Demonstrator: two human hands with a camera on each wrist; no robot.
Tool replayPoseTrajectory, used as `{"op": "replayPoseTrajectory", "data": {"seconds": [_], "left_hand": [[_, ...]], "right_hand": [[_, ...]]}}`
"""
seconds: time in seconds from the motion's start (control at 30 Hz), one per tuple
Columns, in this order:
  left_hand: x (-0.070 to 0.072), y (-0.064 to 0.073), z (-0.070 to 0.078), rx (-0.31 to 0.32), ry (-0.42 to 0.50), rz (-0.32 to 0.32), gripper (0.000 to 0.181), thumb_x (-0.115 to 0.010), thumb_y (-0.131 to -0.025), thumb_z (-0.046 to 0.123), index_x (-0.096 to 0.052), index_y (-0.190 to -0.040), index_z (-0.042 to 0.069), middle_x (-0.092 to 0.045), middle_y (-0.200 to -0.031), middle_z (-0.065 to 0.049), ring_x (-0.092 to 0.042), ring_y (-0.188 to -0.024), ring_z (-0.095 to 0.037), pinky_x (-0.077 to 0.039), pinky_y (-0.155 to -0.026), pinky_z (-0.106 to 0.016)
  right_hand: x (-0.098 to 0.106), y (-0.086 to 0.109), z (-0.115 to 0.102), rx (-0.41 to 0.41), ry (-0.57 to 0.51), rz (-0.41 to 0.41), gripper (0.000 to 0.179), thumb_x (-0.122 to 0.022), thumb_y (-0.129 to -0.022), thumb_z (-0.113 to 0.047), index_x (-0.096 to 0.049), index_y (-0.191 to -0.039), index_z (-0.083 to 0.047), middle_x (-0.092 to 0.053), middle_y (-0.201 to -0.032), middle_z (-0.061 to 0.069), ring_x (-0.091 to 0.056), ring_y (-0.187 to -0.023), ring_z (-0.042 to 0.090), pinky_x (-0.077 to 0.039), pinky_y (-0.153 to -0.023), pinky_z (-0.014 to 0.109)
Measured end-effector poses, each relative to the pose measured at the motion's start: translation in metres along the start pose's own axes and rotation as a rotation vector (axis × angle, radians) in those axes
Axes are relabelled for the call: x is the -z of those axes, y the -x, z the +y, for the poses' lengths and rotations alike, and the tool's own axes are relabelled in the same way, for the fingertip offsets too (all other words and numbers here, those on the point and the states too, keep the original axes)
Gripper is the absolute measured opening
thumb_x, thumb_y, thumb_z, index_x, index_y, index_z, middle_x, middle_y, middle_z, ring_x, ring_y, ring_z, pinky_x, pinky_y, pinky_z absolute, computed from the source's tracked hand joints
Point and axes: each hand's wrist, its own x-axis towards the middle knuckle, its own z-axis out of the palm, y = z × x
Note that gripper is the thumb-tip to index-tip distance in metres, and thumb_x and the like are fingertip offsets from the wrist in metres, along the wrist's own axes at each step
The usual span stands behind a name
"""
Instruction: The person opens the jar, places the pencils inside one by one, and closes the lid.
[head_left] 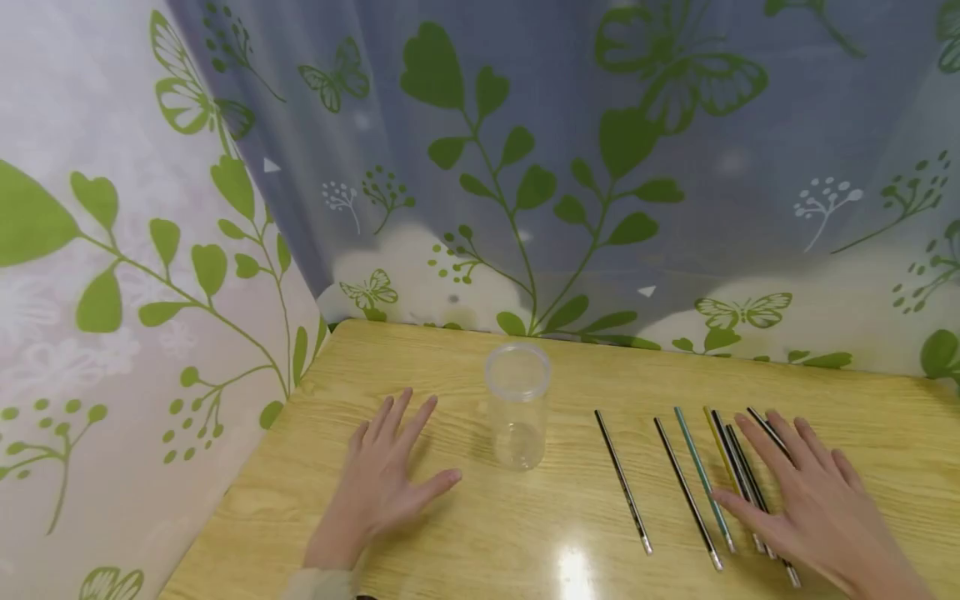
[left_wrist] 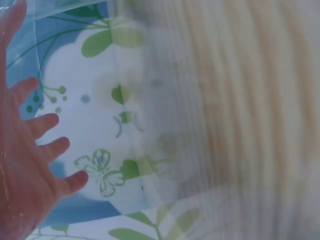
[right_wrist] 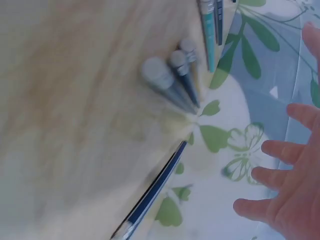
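My left hand (head_left: 386, 475) is spread, palm down, over the left part of the table, holding nothing. To its right stands an upright clear plastic jar (head_left: 517, 421) with an open top and nothing visible inside. My right hand (head_left: 817, 504), fingers also spread and straight, overlaps the right end of a loose row of pencils in the head view. Most of these pencils are dark, like the leftmost one (head_left: 624, 483); among them lie a teal pencil (head_left: 703, 477) and a yellow pencil (head_left: 718, 442). Their eraser ends point toward me. Part of the rightmost dark pencil (head_left: 767, 429) is hidden behind my right hand.
The wood-grain table (head_left: 450, 550) reaches back to a patterned curtain (head_left: 555, 167) with green leaves and butterflies. Another light, leaf-printed cloth (head_left: 142, 358) hangs along the left edge. A bright glare spot lies near the table's front middle.
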Motion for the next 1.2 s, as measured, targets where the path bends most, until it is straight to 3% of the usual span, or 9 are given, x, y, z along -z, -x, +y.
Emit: {"op": "replayPoseTrajectory", "data": {"seconds": [0.27, 0.47, 0.77, 0.87, 1.07, 1.2], "left_hand": [[-0.007, -0.013, 0.018, 0.012, 0.151, -0.017, 0.09, -0.064, -0.087, 0.072, -0.025, -0.162, 0.04, -0.03, -0.169, -0.006, -0.037, -0.149, -0.042, -0.034, -0.109, -0.076], [-0.014, -0.026, 0.037, 0.021, 0.29, -0.058, 0.089, -0.065, -0.088, 0.07, -0.023, -0.162, 0.043, -0.03, -0.168, 0.0, -0.04, -0.148, -0.041, -0.034, -0.111, -0.074], [-0.03, -0.042, 0.058, 0.035, 0.476, -0.042, 0.098, -0.072, -0.087, 0.063, -0.027, -0.163, 0.021, -0.036, -0.165, -0.001, -0.041, -0.149, -0.031, -0.038, -0.116, -0.062], [-0.034, -0.046, 0.064, 0.041, 0.561, -0.035, 0.097, -0.074, -0.086, 0.061, -0.026, -0.163, 0.027, -0.039, -0.163, 0.001, -0.043, -0.147, -0.027, -0.04, -0.115, -0.061], [-0.042, -0.052, 0.07, 0.087, 0.724, -0.046, 0.102, -0.081, -0.081, 0.057, -0.024, -0.162, 0.032, -0.04, -0.162, 0.003, -0.05, -0.14, -0.028, -0.045, -0.111, -0.058], [-0.047, -0.057, 0.073, 0.111, 0.804, -0.062, 0.106, -0.085, -0.08, 0.049, -0.022, -0.163, 0.032, -0.04, -0.162, 0.001, -0.05, -0.14, -0.029, -0.046, -0.112, -0.054]], "right_hand": [[0.006, -0.02, -0.025, 0.109, -0.057, 0.031, 0.094, -0.075, -0.086, -0.059, -0.03, -0.162, -0.028, -0.044, -0.155, 0.024, -0.042, -0.137, 0.052, -0.035, -0.099, 0.073], [0.003, -0.032, -0.043, 0.221, -0.079, 0.145, 0.089, -0.081, -0.081, -0.053, -0.043, -0.157, -0.026, -0.055, -0.147, 0.018, -0.052, -0.131, 0.046, -0.044, -0.095, 0.07], [-0.006, -0.048, -0.063, 0.382, -0.175, 0.298, 0.079, -0.088, -0.076, -0.035, -0.058, -0.145, -0.013, -0.063, -0.139, 0.015, -0.061, -0.124, 0.04, -0.05, -0.094, 0.061], [-0.008, -0.055, -0.068, 0.421, -0.204, 0.318, 0.075, -0.087, -0.076, -0.033, -0.06, -0.143, -0.012, -0.064, -0.138, 0.016, -0.062, -0.122, 0.039, -0.051, -0.095, 0.06], [-0.007, -0.069, -0.08, 0.499, -0.265, 0.361, 0.063, -0.079, -0.088, -0.042, -0.062, -0.14, -0.012, -0.065, -0.137, 0.013, -0.064, -0.121, 0.035, -0.052, -0.095, 0.056], [-0.006, -0.078, -0.088, 0.476, -0.317, 0.327, 0.064, -0.084, -0.084, -0.028, -0.061, -0.141, -0.012, -0.064, -0.139, 0.012, -0.063, -0.124, 0.033, -0.053, -0.095, 0.054]]}}
